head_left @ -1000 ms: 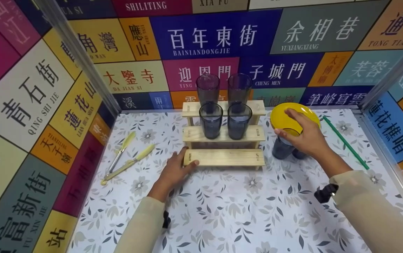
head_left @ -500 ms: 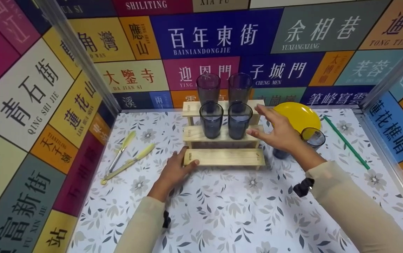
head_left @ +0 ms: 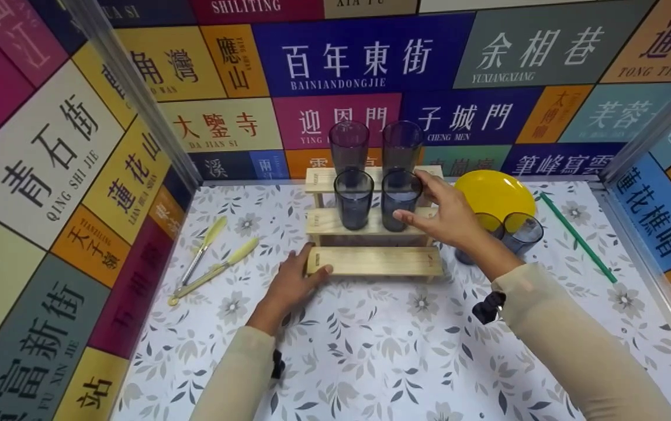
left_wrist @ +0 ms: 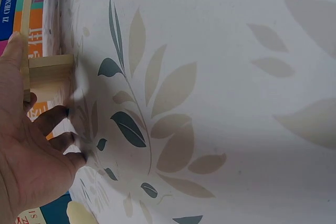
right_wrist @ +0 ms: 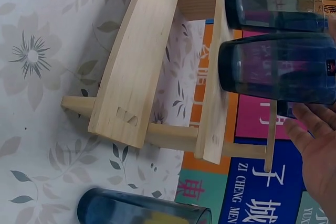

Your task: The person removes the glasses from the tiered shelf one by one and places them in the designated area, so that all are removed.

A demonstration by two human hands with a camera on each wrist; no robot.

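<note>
A three-step wooden rack (head_left: 373, 261) stands mid-table. My left hand (head_left: 291, 286) holds the left end of its bottom step, thumb on the plank's front edge; the left wrist view shows the fingers loosely bent below. On the middle step stand a left dark glass (head_left: 353, 202) and a right dark glass (head_left: 398, 202). My right hand (head_left: 452, 216) is at the right one, thumb before it and fingers by its rim, not curled round it. In the right wrist view the fingers (right_wrist: 310, 124) lie beside this glass (right_wrist: 278, 69). Contact is unclear.
Two more glasses stand on the top step, one of them at the left (head_left: 349, 143). Another pair, including a dark glass (head_left: 522, 231), stands right of the rack before a yellow plate (head_left: 496, 196). A green straw-like stick (head_left: 578, 237) lies far right, yellow-tipped tongs (head_left: 213, 266) left.
My right hand has left the glasses by the yellow plate and moved left to the right glass on the middle step. The left hand has stayed on the rack.
</note>
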